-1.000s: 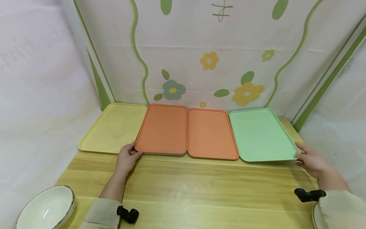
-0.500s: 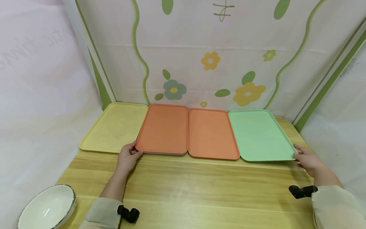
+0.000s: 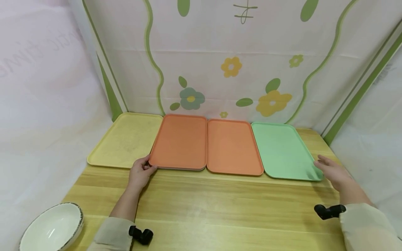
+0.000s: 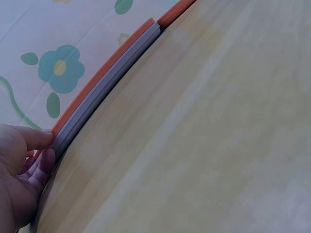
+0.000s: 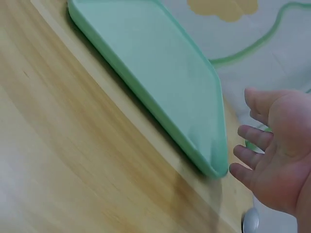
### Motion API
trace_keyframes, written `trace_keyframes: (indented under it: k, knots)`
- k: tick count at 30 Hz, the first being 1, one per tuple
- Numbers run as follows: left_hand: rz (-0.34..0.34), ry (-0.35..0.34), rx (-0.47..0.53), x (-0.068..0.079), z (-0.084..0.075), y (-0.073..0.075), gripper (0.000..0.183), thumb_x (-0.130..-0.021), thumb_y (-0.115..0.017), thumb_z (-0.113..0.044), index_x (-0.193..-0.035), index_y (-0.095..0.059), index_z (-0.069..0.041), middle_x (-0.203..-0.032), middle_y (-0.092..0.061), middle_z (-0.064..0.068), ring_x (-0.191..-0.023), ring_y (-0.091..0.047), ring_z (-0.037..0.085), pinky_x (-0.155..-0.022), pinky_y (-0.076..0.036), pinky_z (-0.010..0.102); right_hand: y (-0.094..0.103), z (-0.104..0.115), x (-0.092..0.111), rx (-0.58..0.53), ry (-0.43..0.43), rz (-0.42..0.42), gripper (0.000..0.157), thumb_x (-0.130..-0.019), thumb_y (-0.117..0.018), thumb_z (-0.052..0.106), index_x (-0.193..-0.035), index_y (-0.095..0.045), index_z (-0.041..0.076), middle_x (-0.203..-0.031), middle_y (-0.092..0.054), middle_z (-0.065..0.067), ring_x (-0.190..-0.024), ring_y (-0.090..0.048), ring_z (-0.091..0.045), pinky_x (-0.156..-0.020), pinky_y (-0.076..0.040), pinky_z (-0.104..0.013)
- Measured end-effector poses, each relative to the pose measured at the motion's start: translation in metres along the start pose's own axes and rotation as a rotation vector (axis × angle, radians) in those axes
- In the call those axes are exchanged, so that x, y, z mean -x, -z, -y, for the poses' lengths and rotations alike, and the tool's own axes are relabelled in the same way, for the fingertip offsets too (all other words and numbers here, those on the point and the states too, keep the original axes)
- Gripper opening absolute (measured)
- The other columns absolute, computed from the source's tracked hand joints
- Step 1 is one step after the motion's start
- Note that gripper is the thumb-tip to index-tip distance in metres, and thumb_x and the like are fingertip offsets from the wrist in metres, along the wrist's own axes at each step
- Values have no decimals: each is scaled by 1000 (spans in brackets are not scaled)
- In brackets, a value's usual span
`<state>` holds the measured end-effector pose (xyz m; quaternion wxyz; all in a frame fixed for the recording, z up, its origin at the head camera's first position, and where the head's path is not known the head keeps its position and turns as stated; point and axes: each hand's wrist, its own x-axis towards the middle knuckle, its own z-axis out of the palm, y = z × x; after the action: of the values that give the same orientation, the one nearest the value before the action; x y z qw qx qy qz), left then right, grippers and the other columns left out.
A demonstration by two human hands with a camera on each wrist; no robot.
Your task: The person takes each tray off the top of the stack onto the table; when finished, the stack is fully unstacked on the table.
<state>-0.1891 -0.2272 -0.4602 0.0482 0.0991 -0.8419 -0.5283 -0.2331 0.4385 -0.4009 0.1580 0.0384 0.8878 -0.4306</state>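
At the front left corner of the darker orange tray [image 3: 178, 141], my left hand [image 3: 139, 173] grips the rim between thumb and fingers. The left wrist view shows a greyish-purple tray [image 4: 109, 85] stacked under that orange one, with fingertips [image 4: 46, 162] at its side. A lighter orange tray [image 3: 233, 146] adjoins on the right. Beyond it, the light green tray [image 3: 284, 151] lies flat on the table. My right hand [image 3: 334, 174] hovers beside its front right corner, fingers spread and holding nothing; the right wrist view shows a gap between the hand and the tray [image 5: 155, 73].
A yellow tray [image 3: 127, 139] lies at the far left of the row. On the near left stands a white bowl [image 3: 51, 226] with a dark-edged rim. The trays stand along the back of the wooden table [image 3: 220, 209], against a flower-patterned cloth [image 3: 201, 52].
The green tray has shifted left against the lighter orange one, and its raised front right corner has come down. My right hand has let go of it. The left hand stays in place.
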Motion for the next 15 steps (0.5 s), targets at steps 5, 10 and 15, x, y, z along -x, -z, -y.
trace_keyframes:
  k: [5,10,15]
  knots:
    - [9,-3,1,-1,1,-1,62,-95,-64,-13,-148,-37,3,-143,-40,24,-94,-45,16,-73,-38,14,-18,18,-6,-5,54,-20,82,-105,-31,47,-153,13,-2,-154,8,-40,-138,-1,-63,-108,-11,-74]
    - [17,1,14,-1,2,-1,62,-95,-63,-12,-149,-36,3,-145,-38,24,-94,-44,16,-73,-38,13,-42,45,-12,-2,94,-35,84,-104,-35,50,-155,10,1,-157,3,-37,-142,-4,-58,-109,-15,-72]
    - [15,-1,6,-2,2,0,62,-95,-63,-12,-149,-36,3,-143,-40,23,-93,-44,16,-72,-38,15,-75,73,-20,-7,150,-53,83,-104,-39,47,-156,6,1,-158,-5,-35,-144,-9,-55,-111,-18,-69]
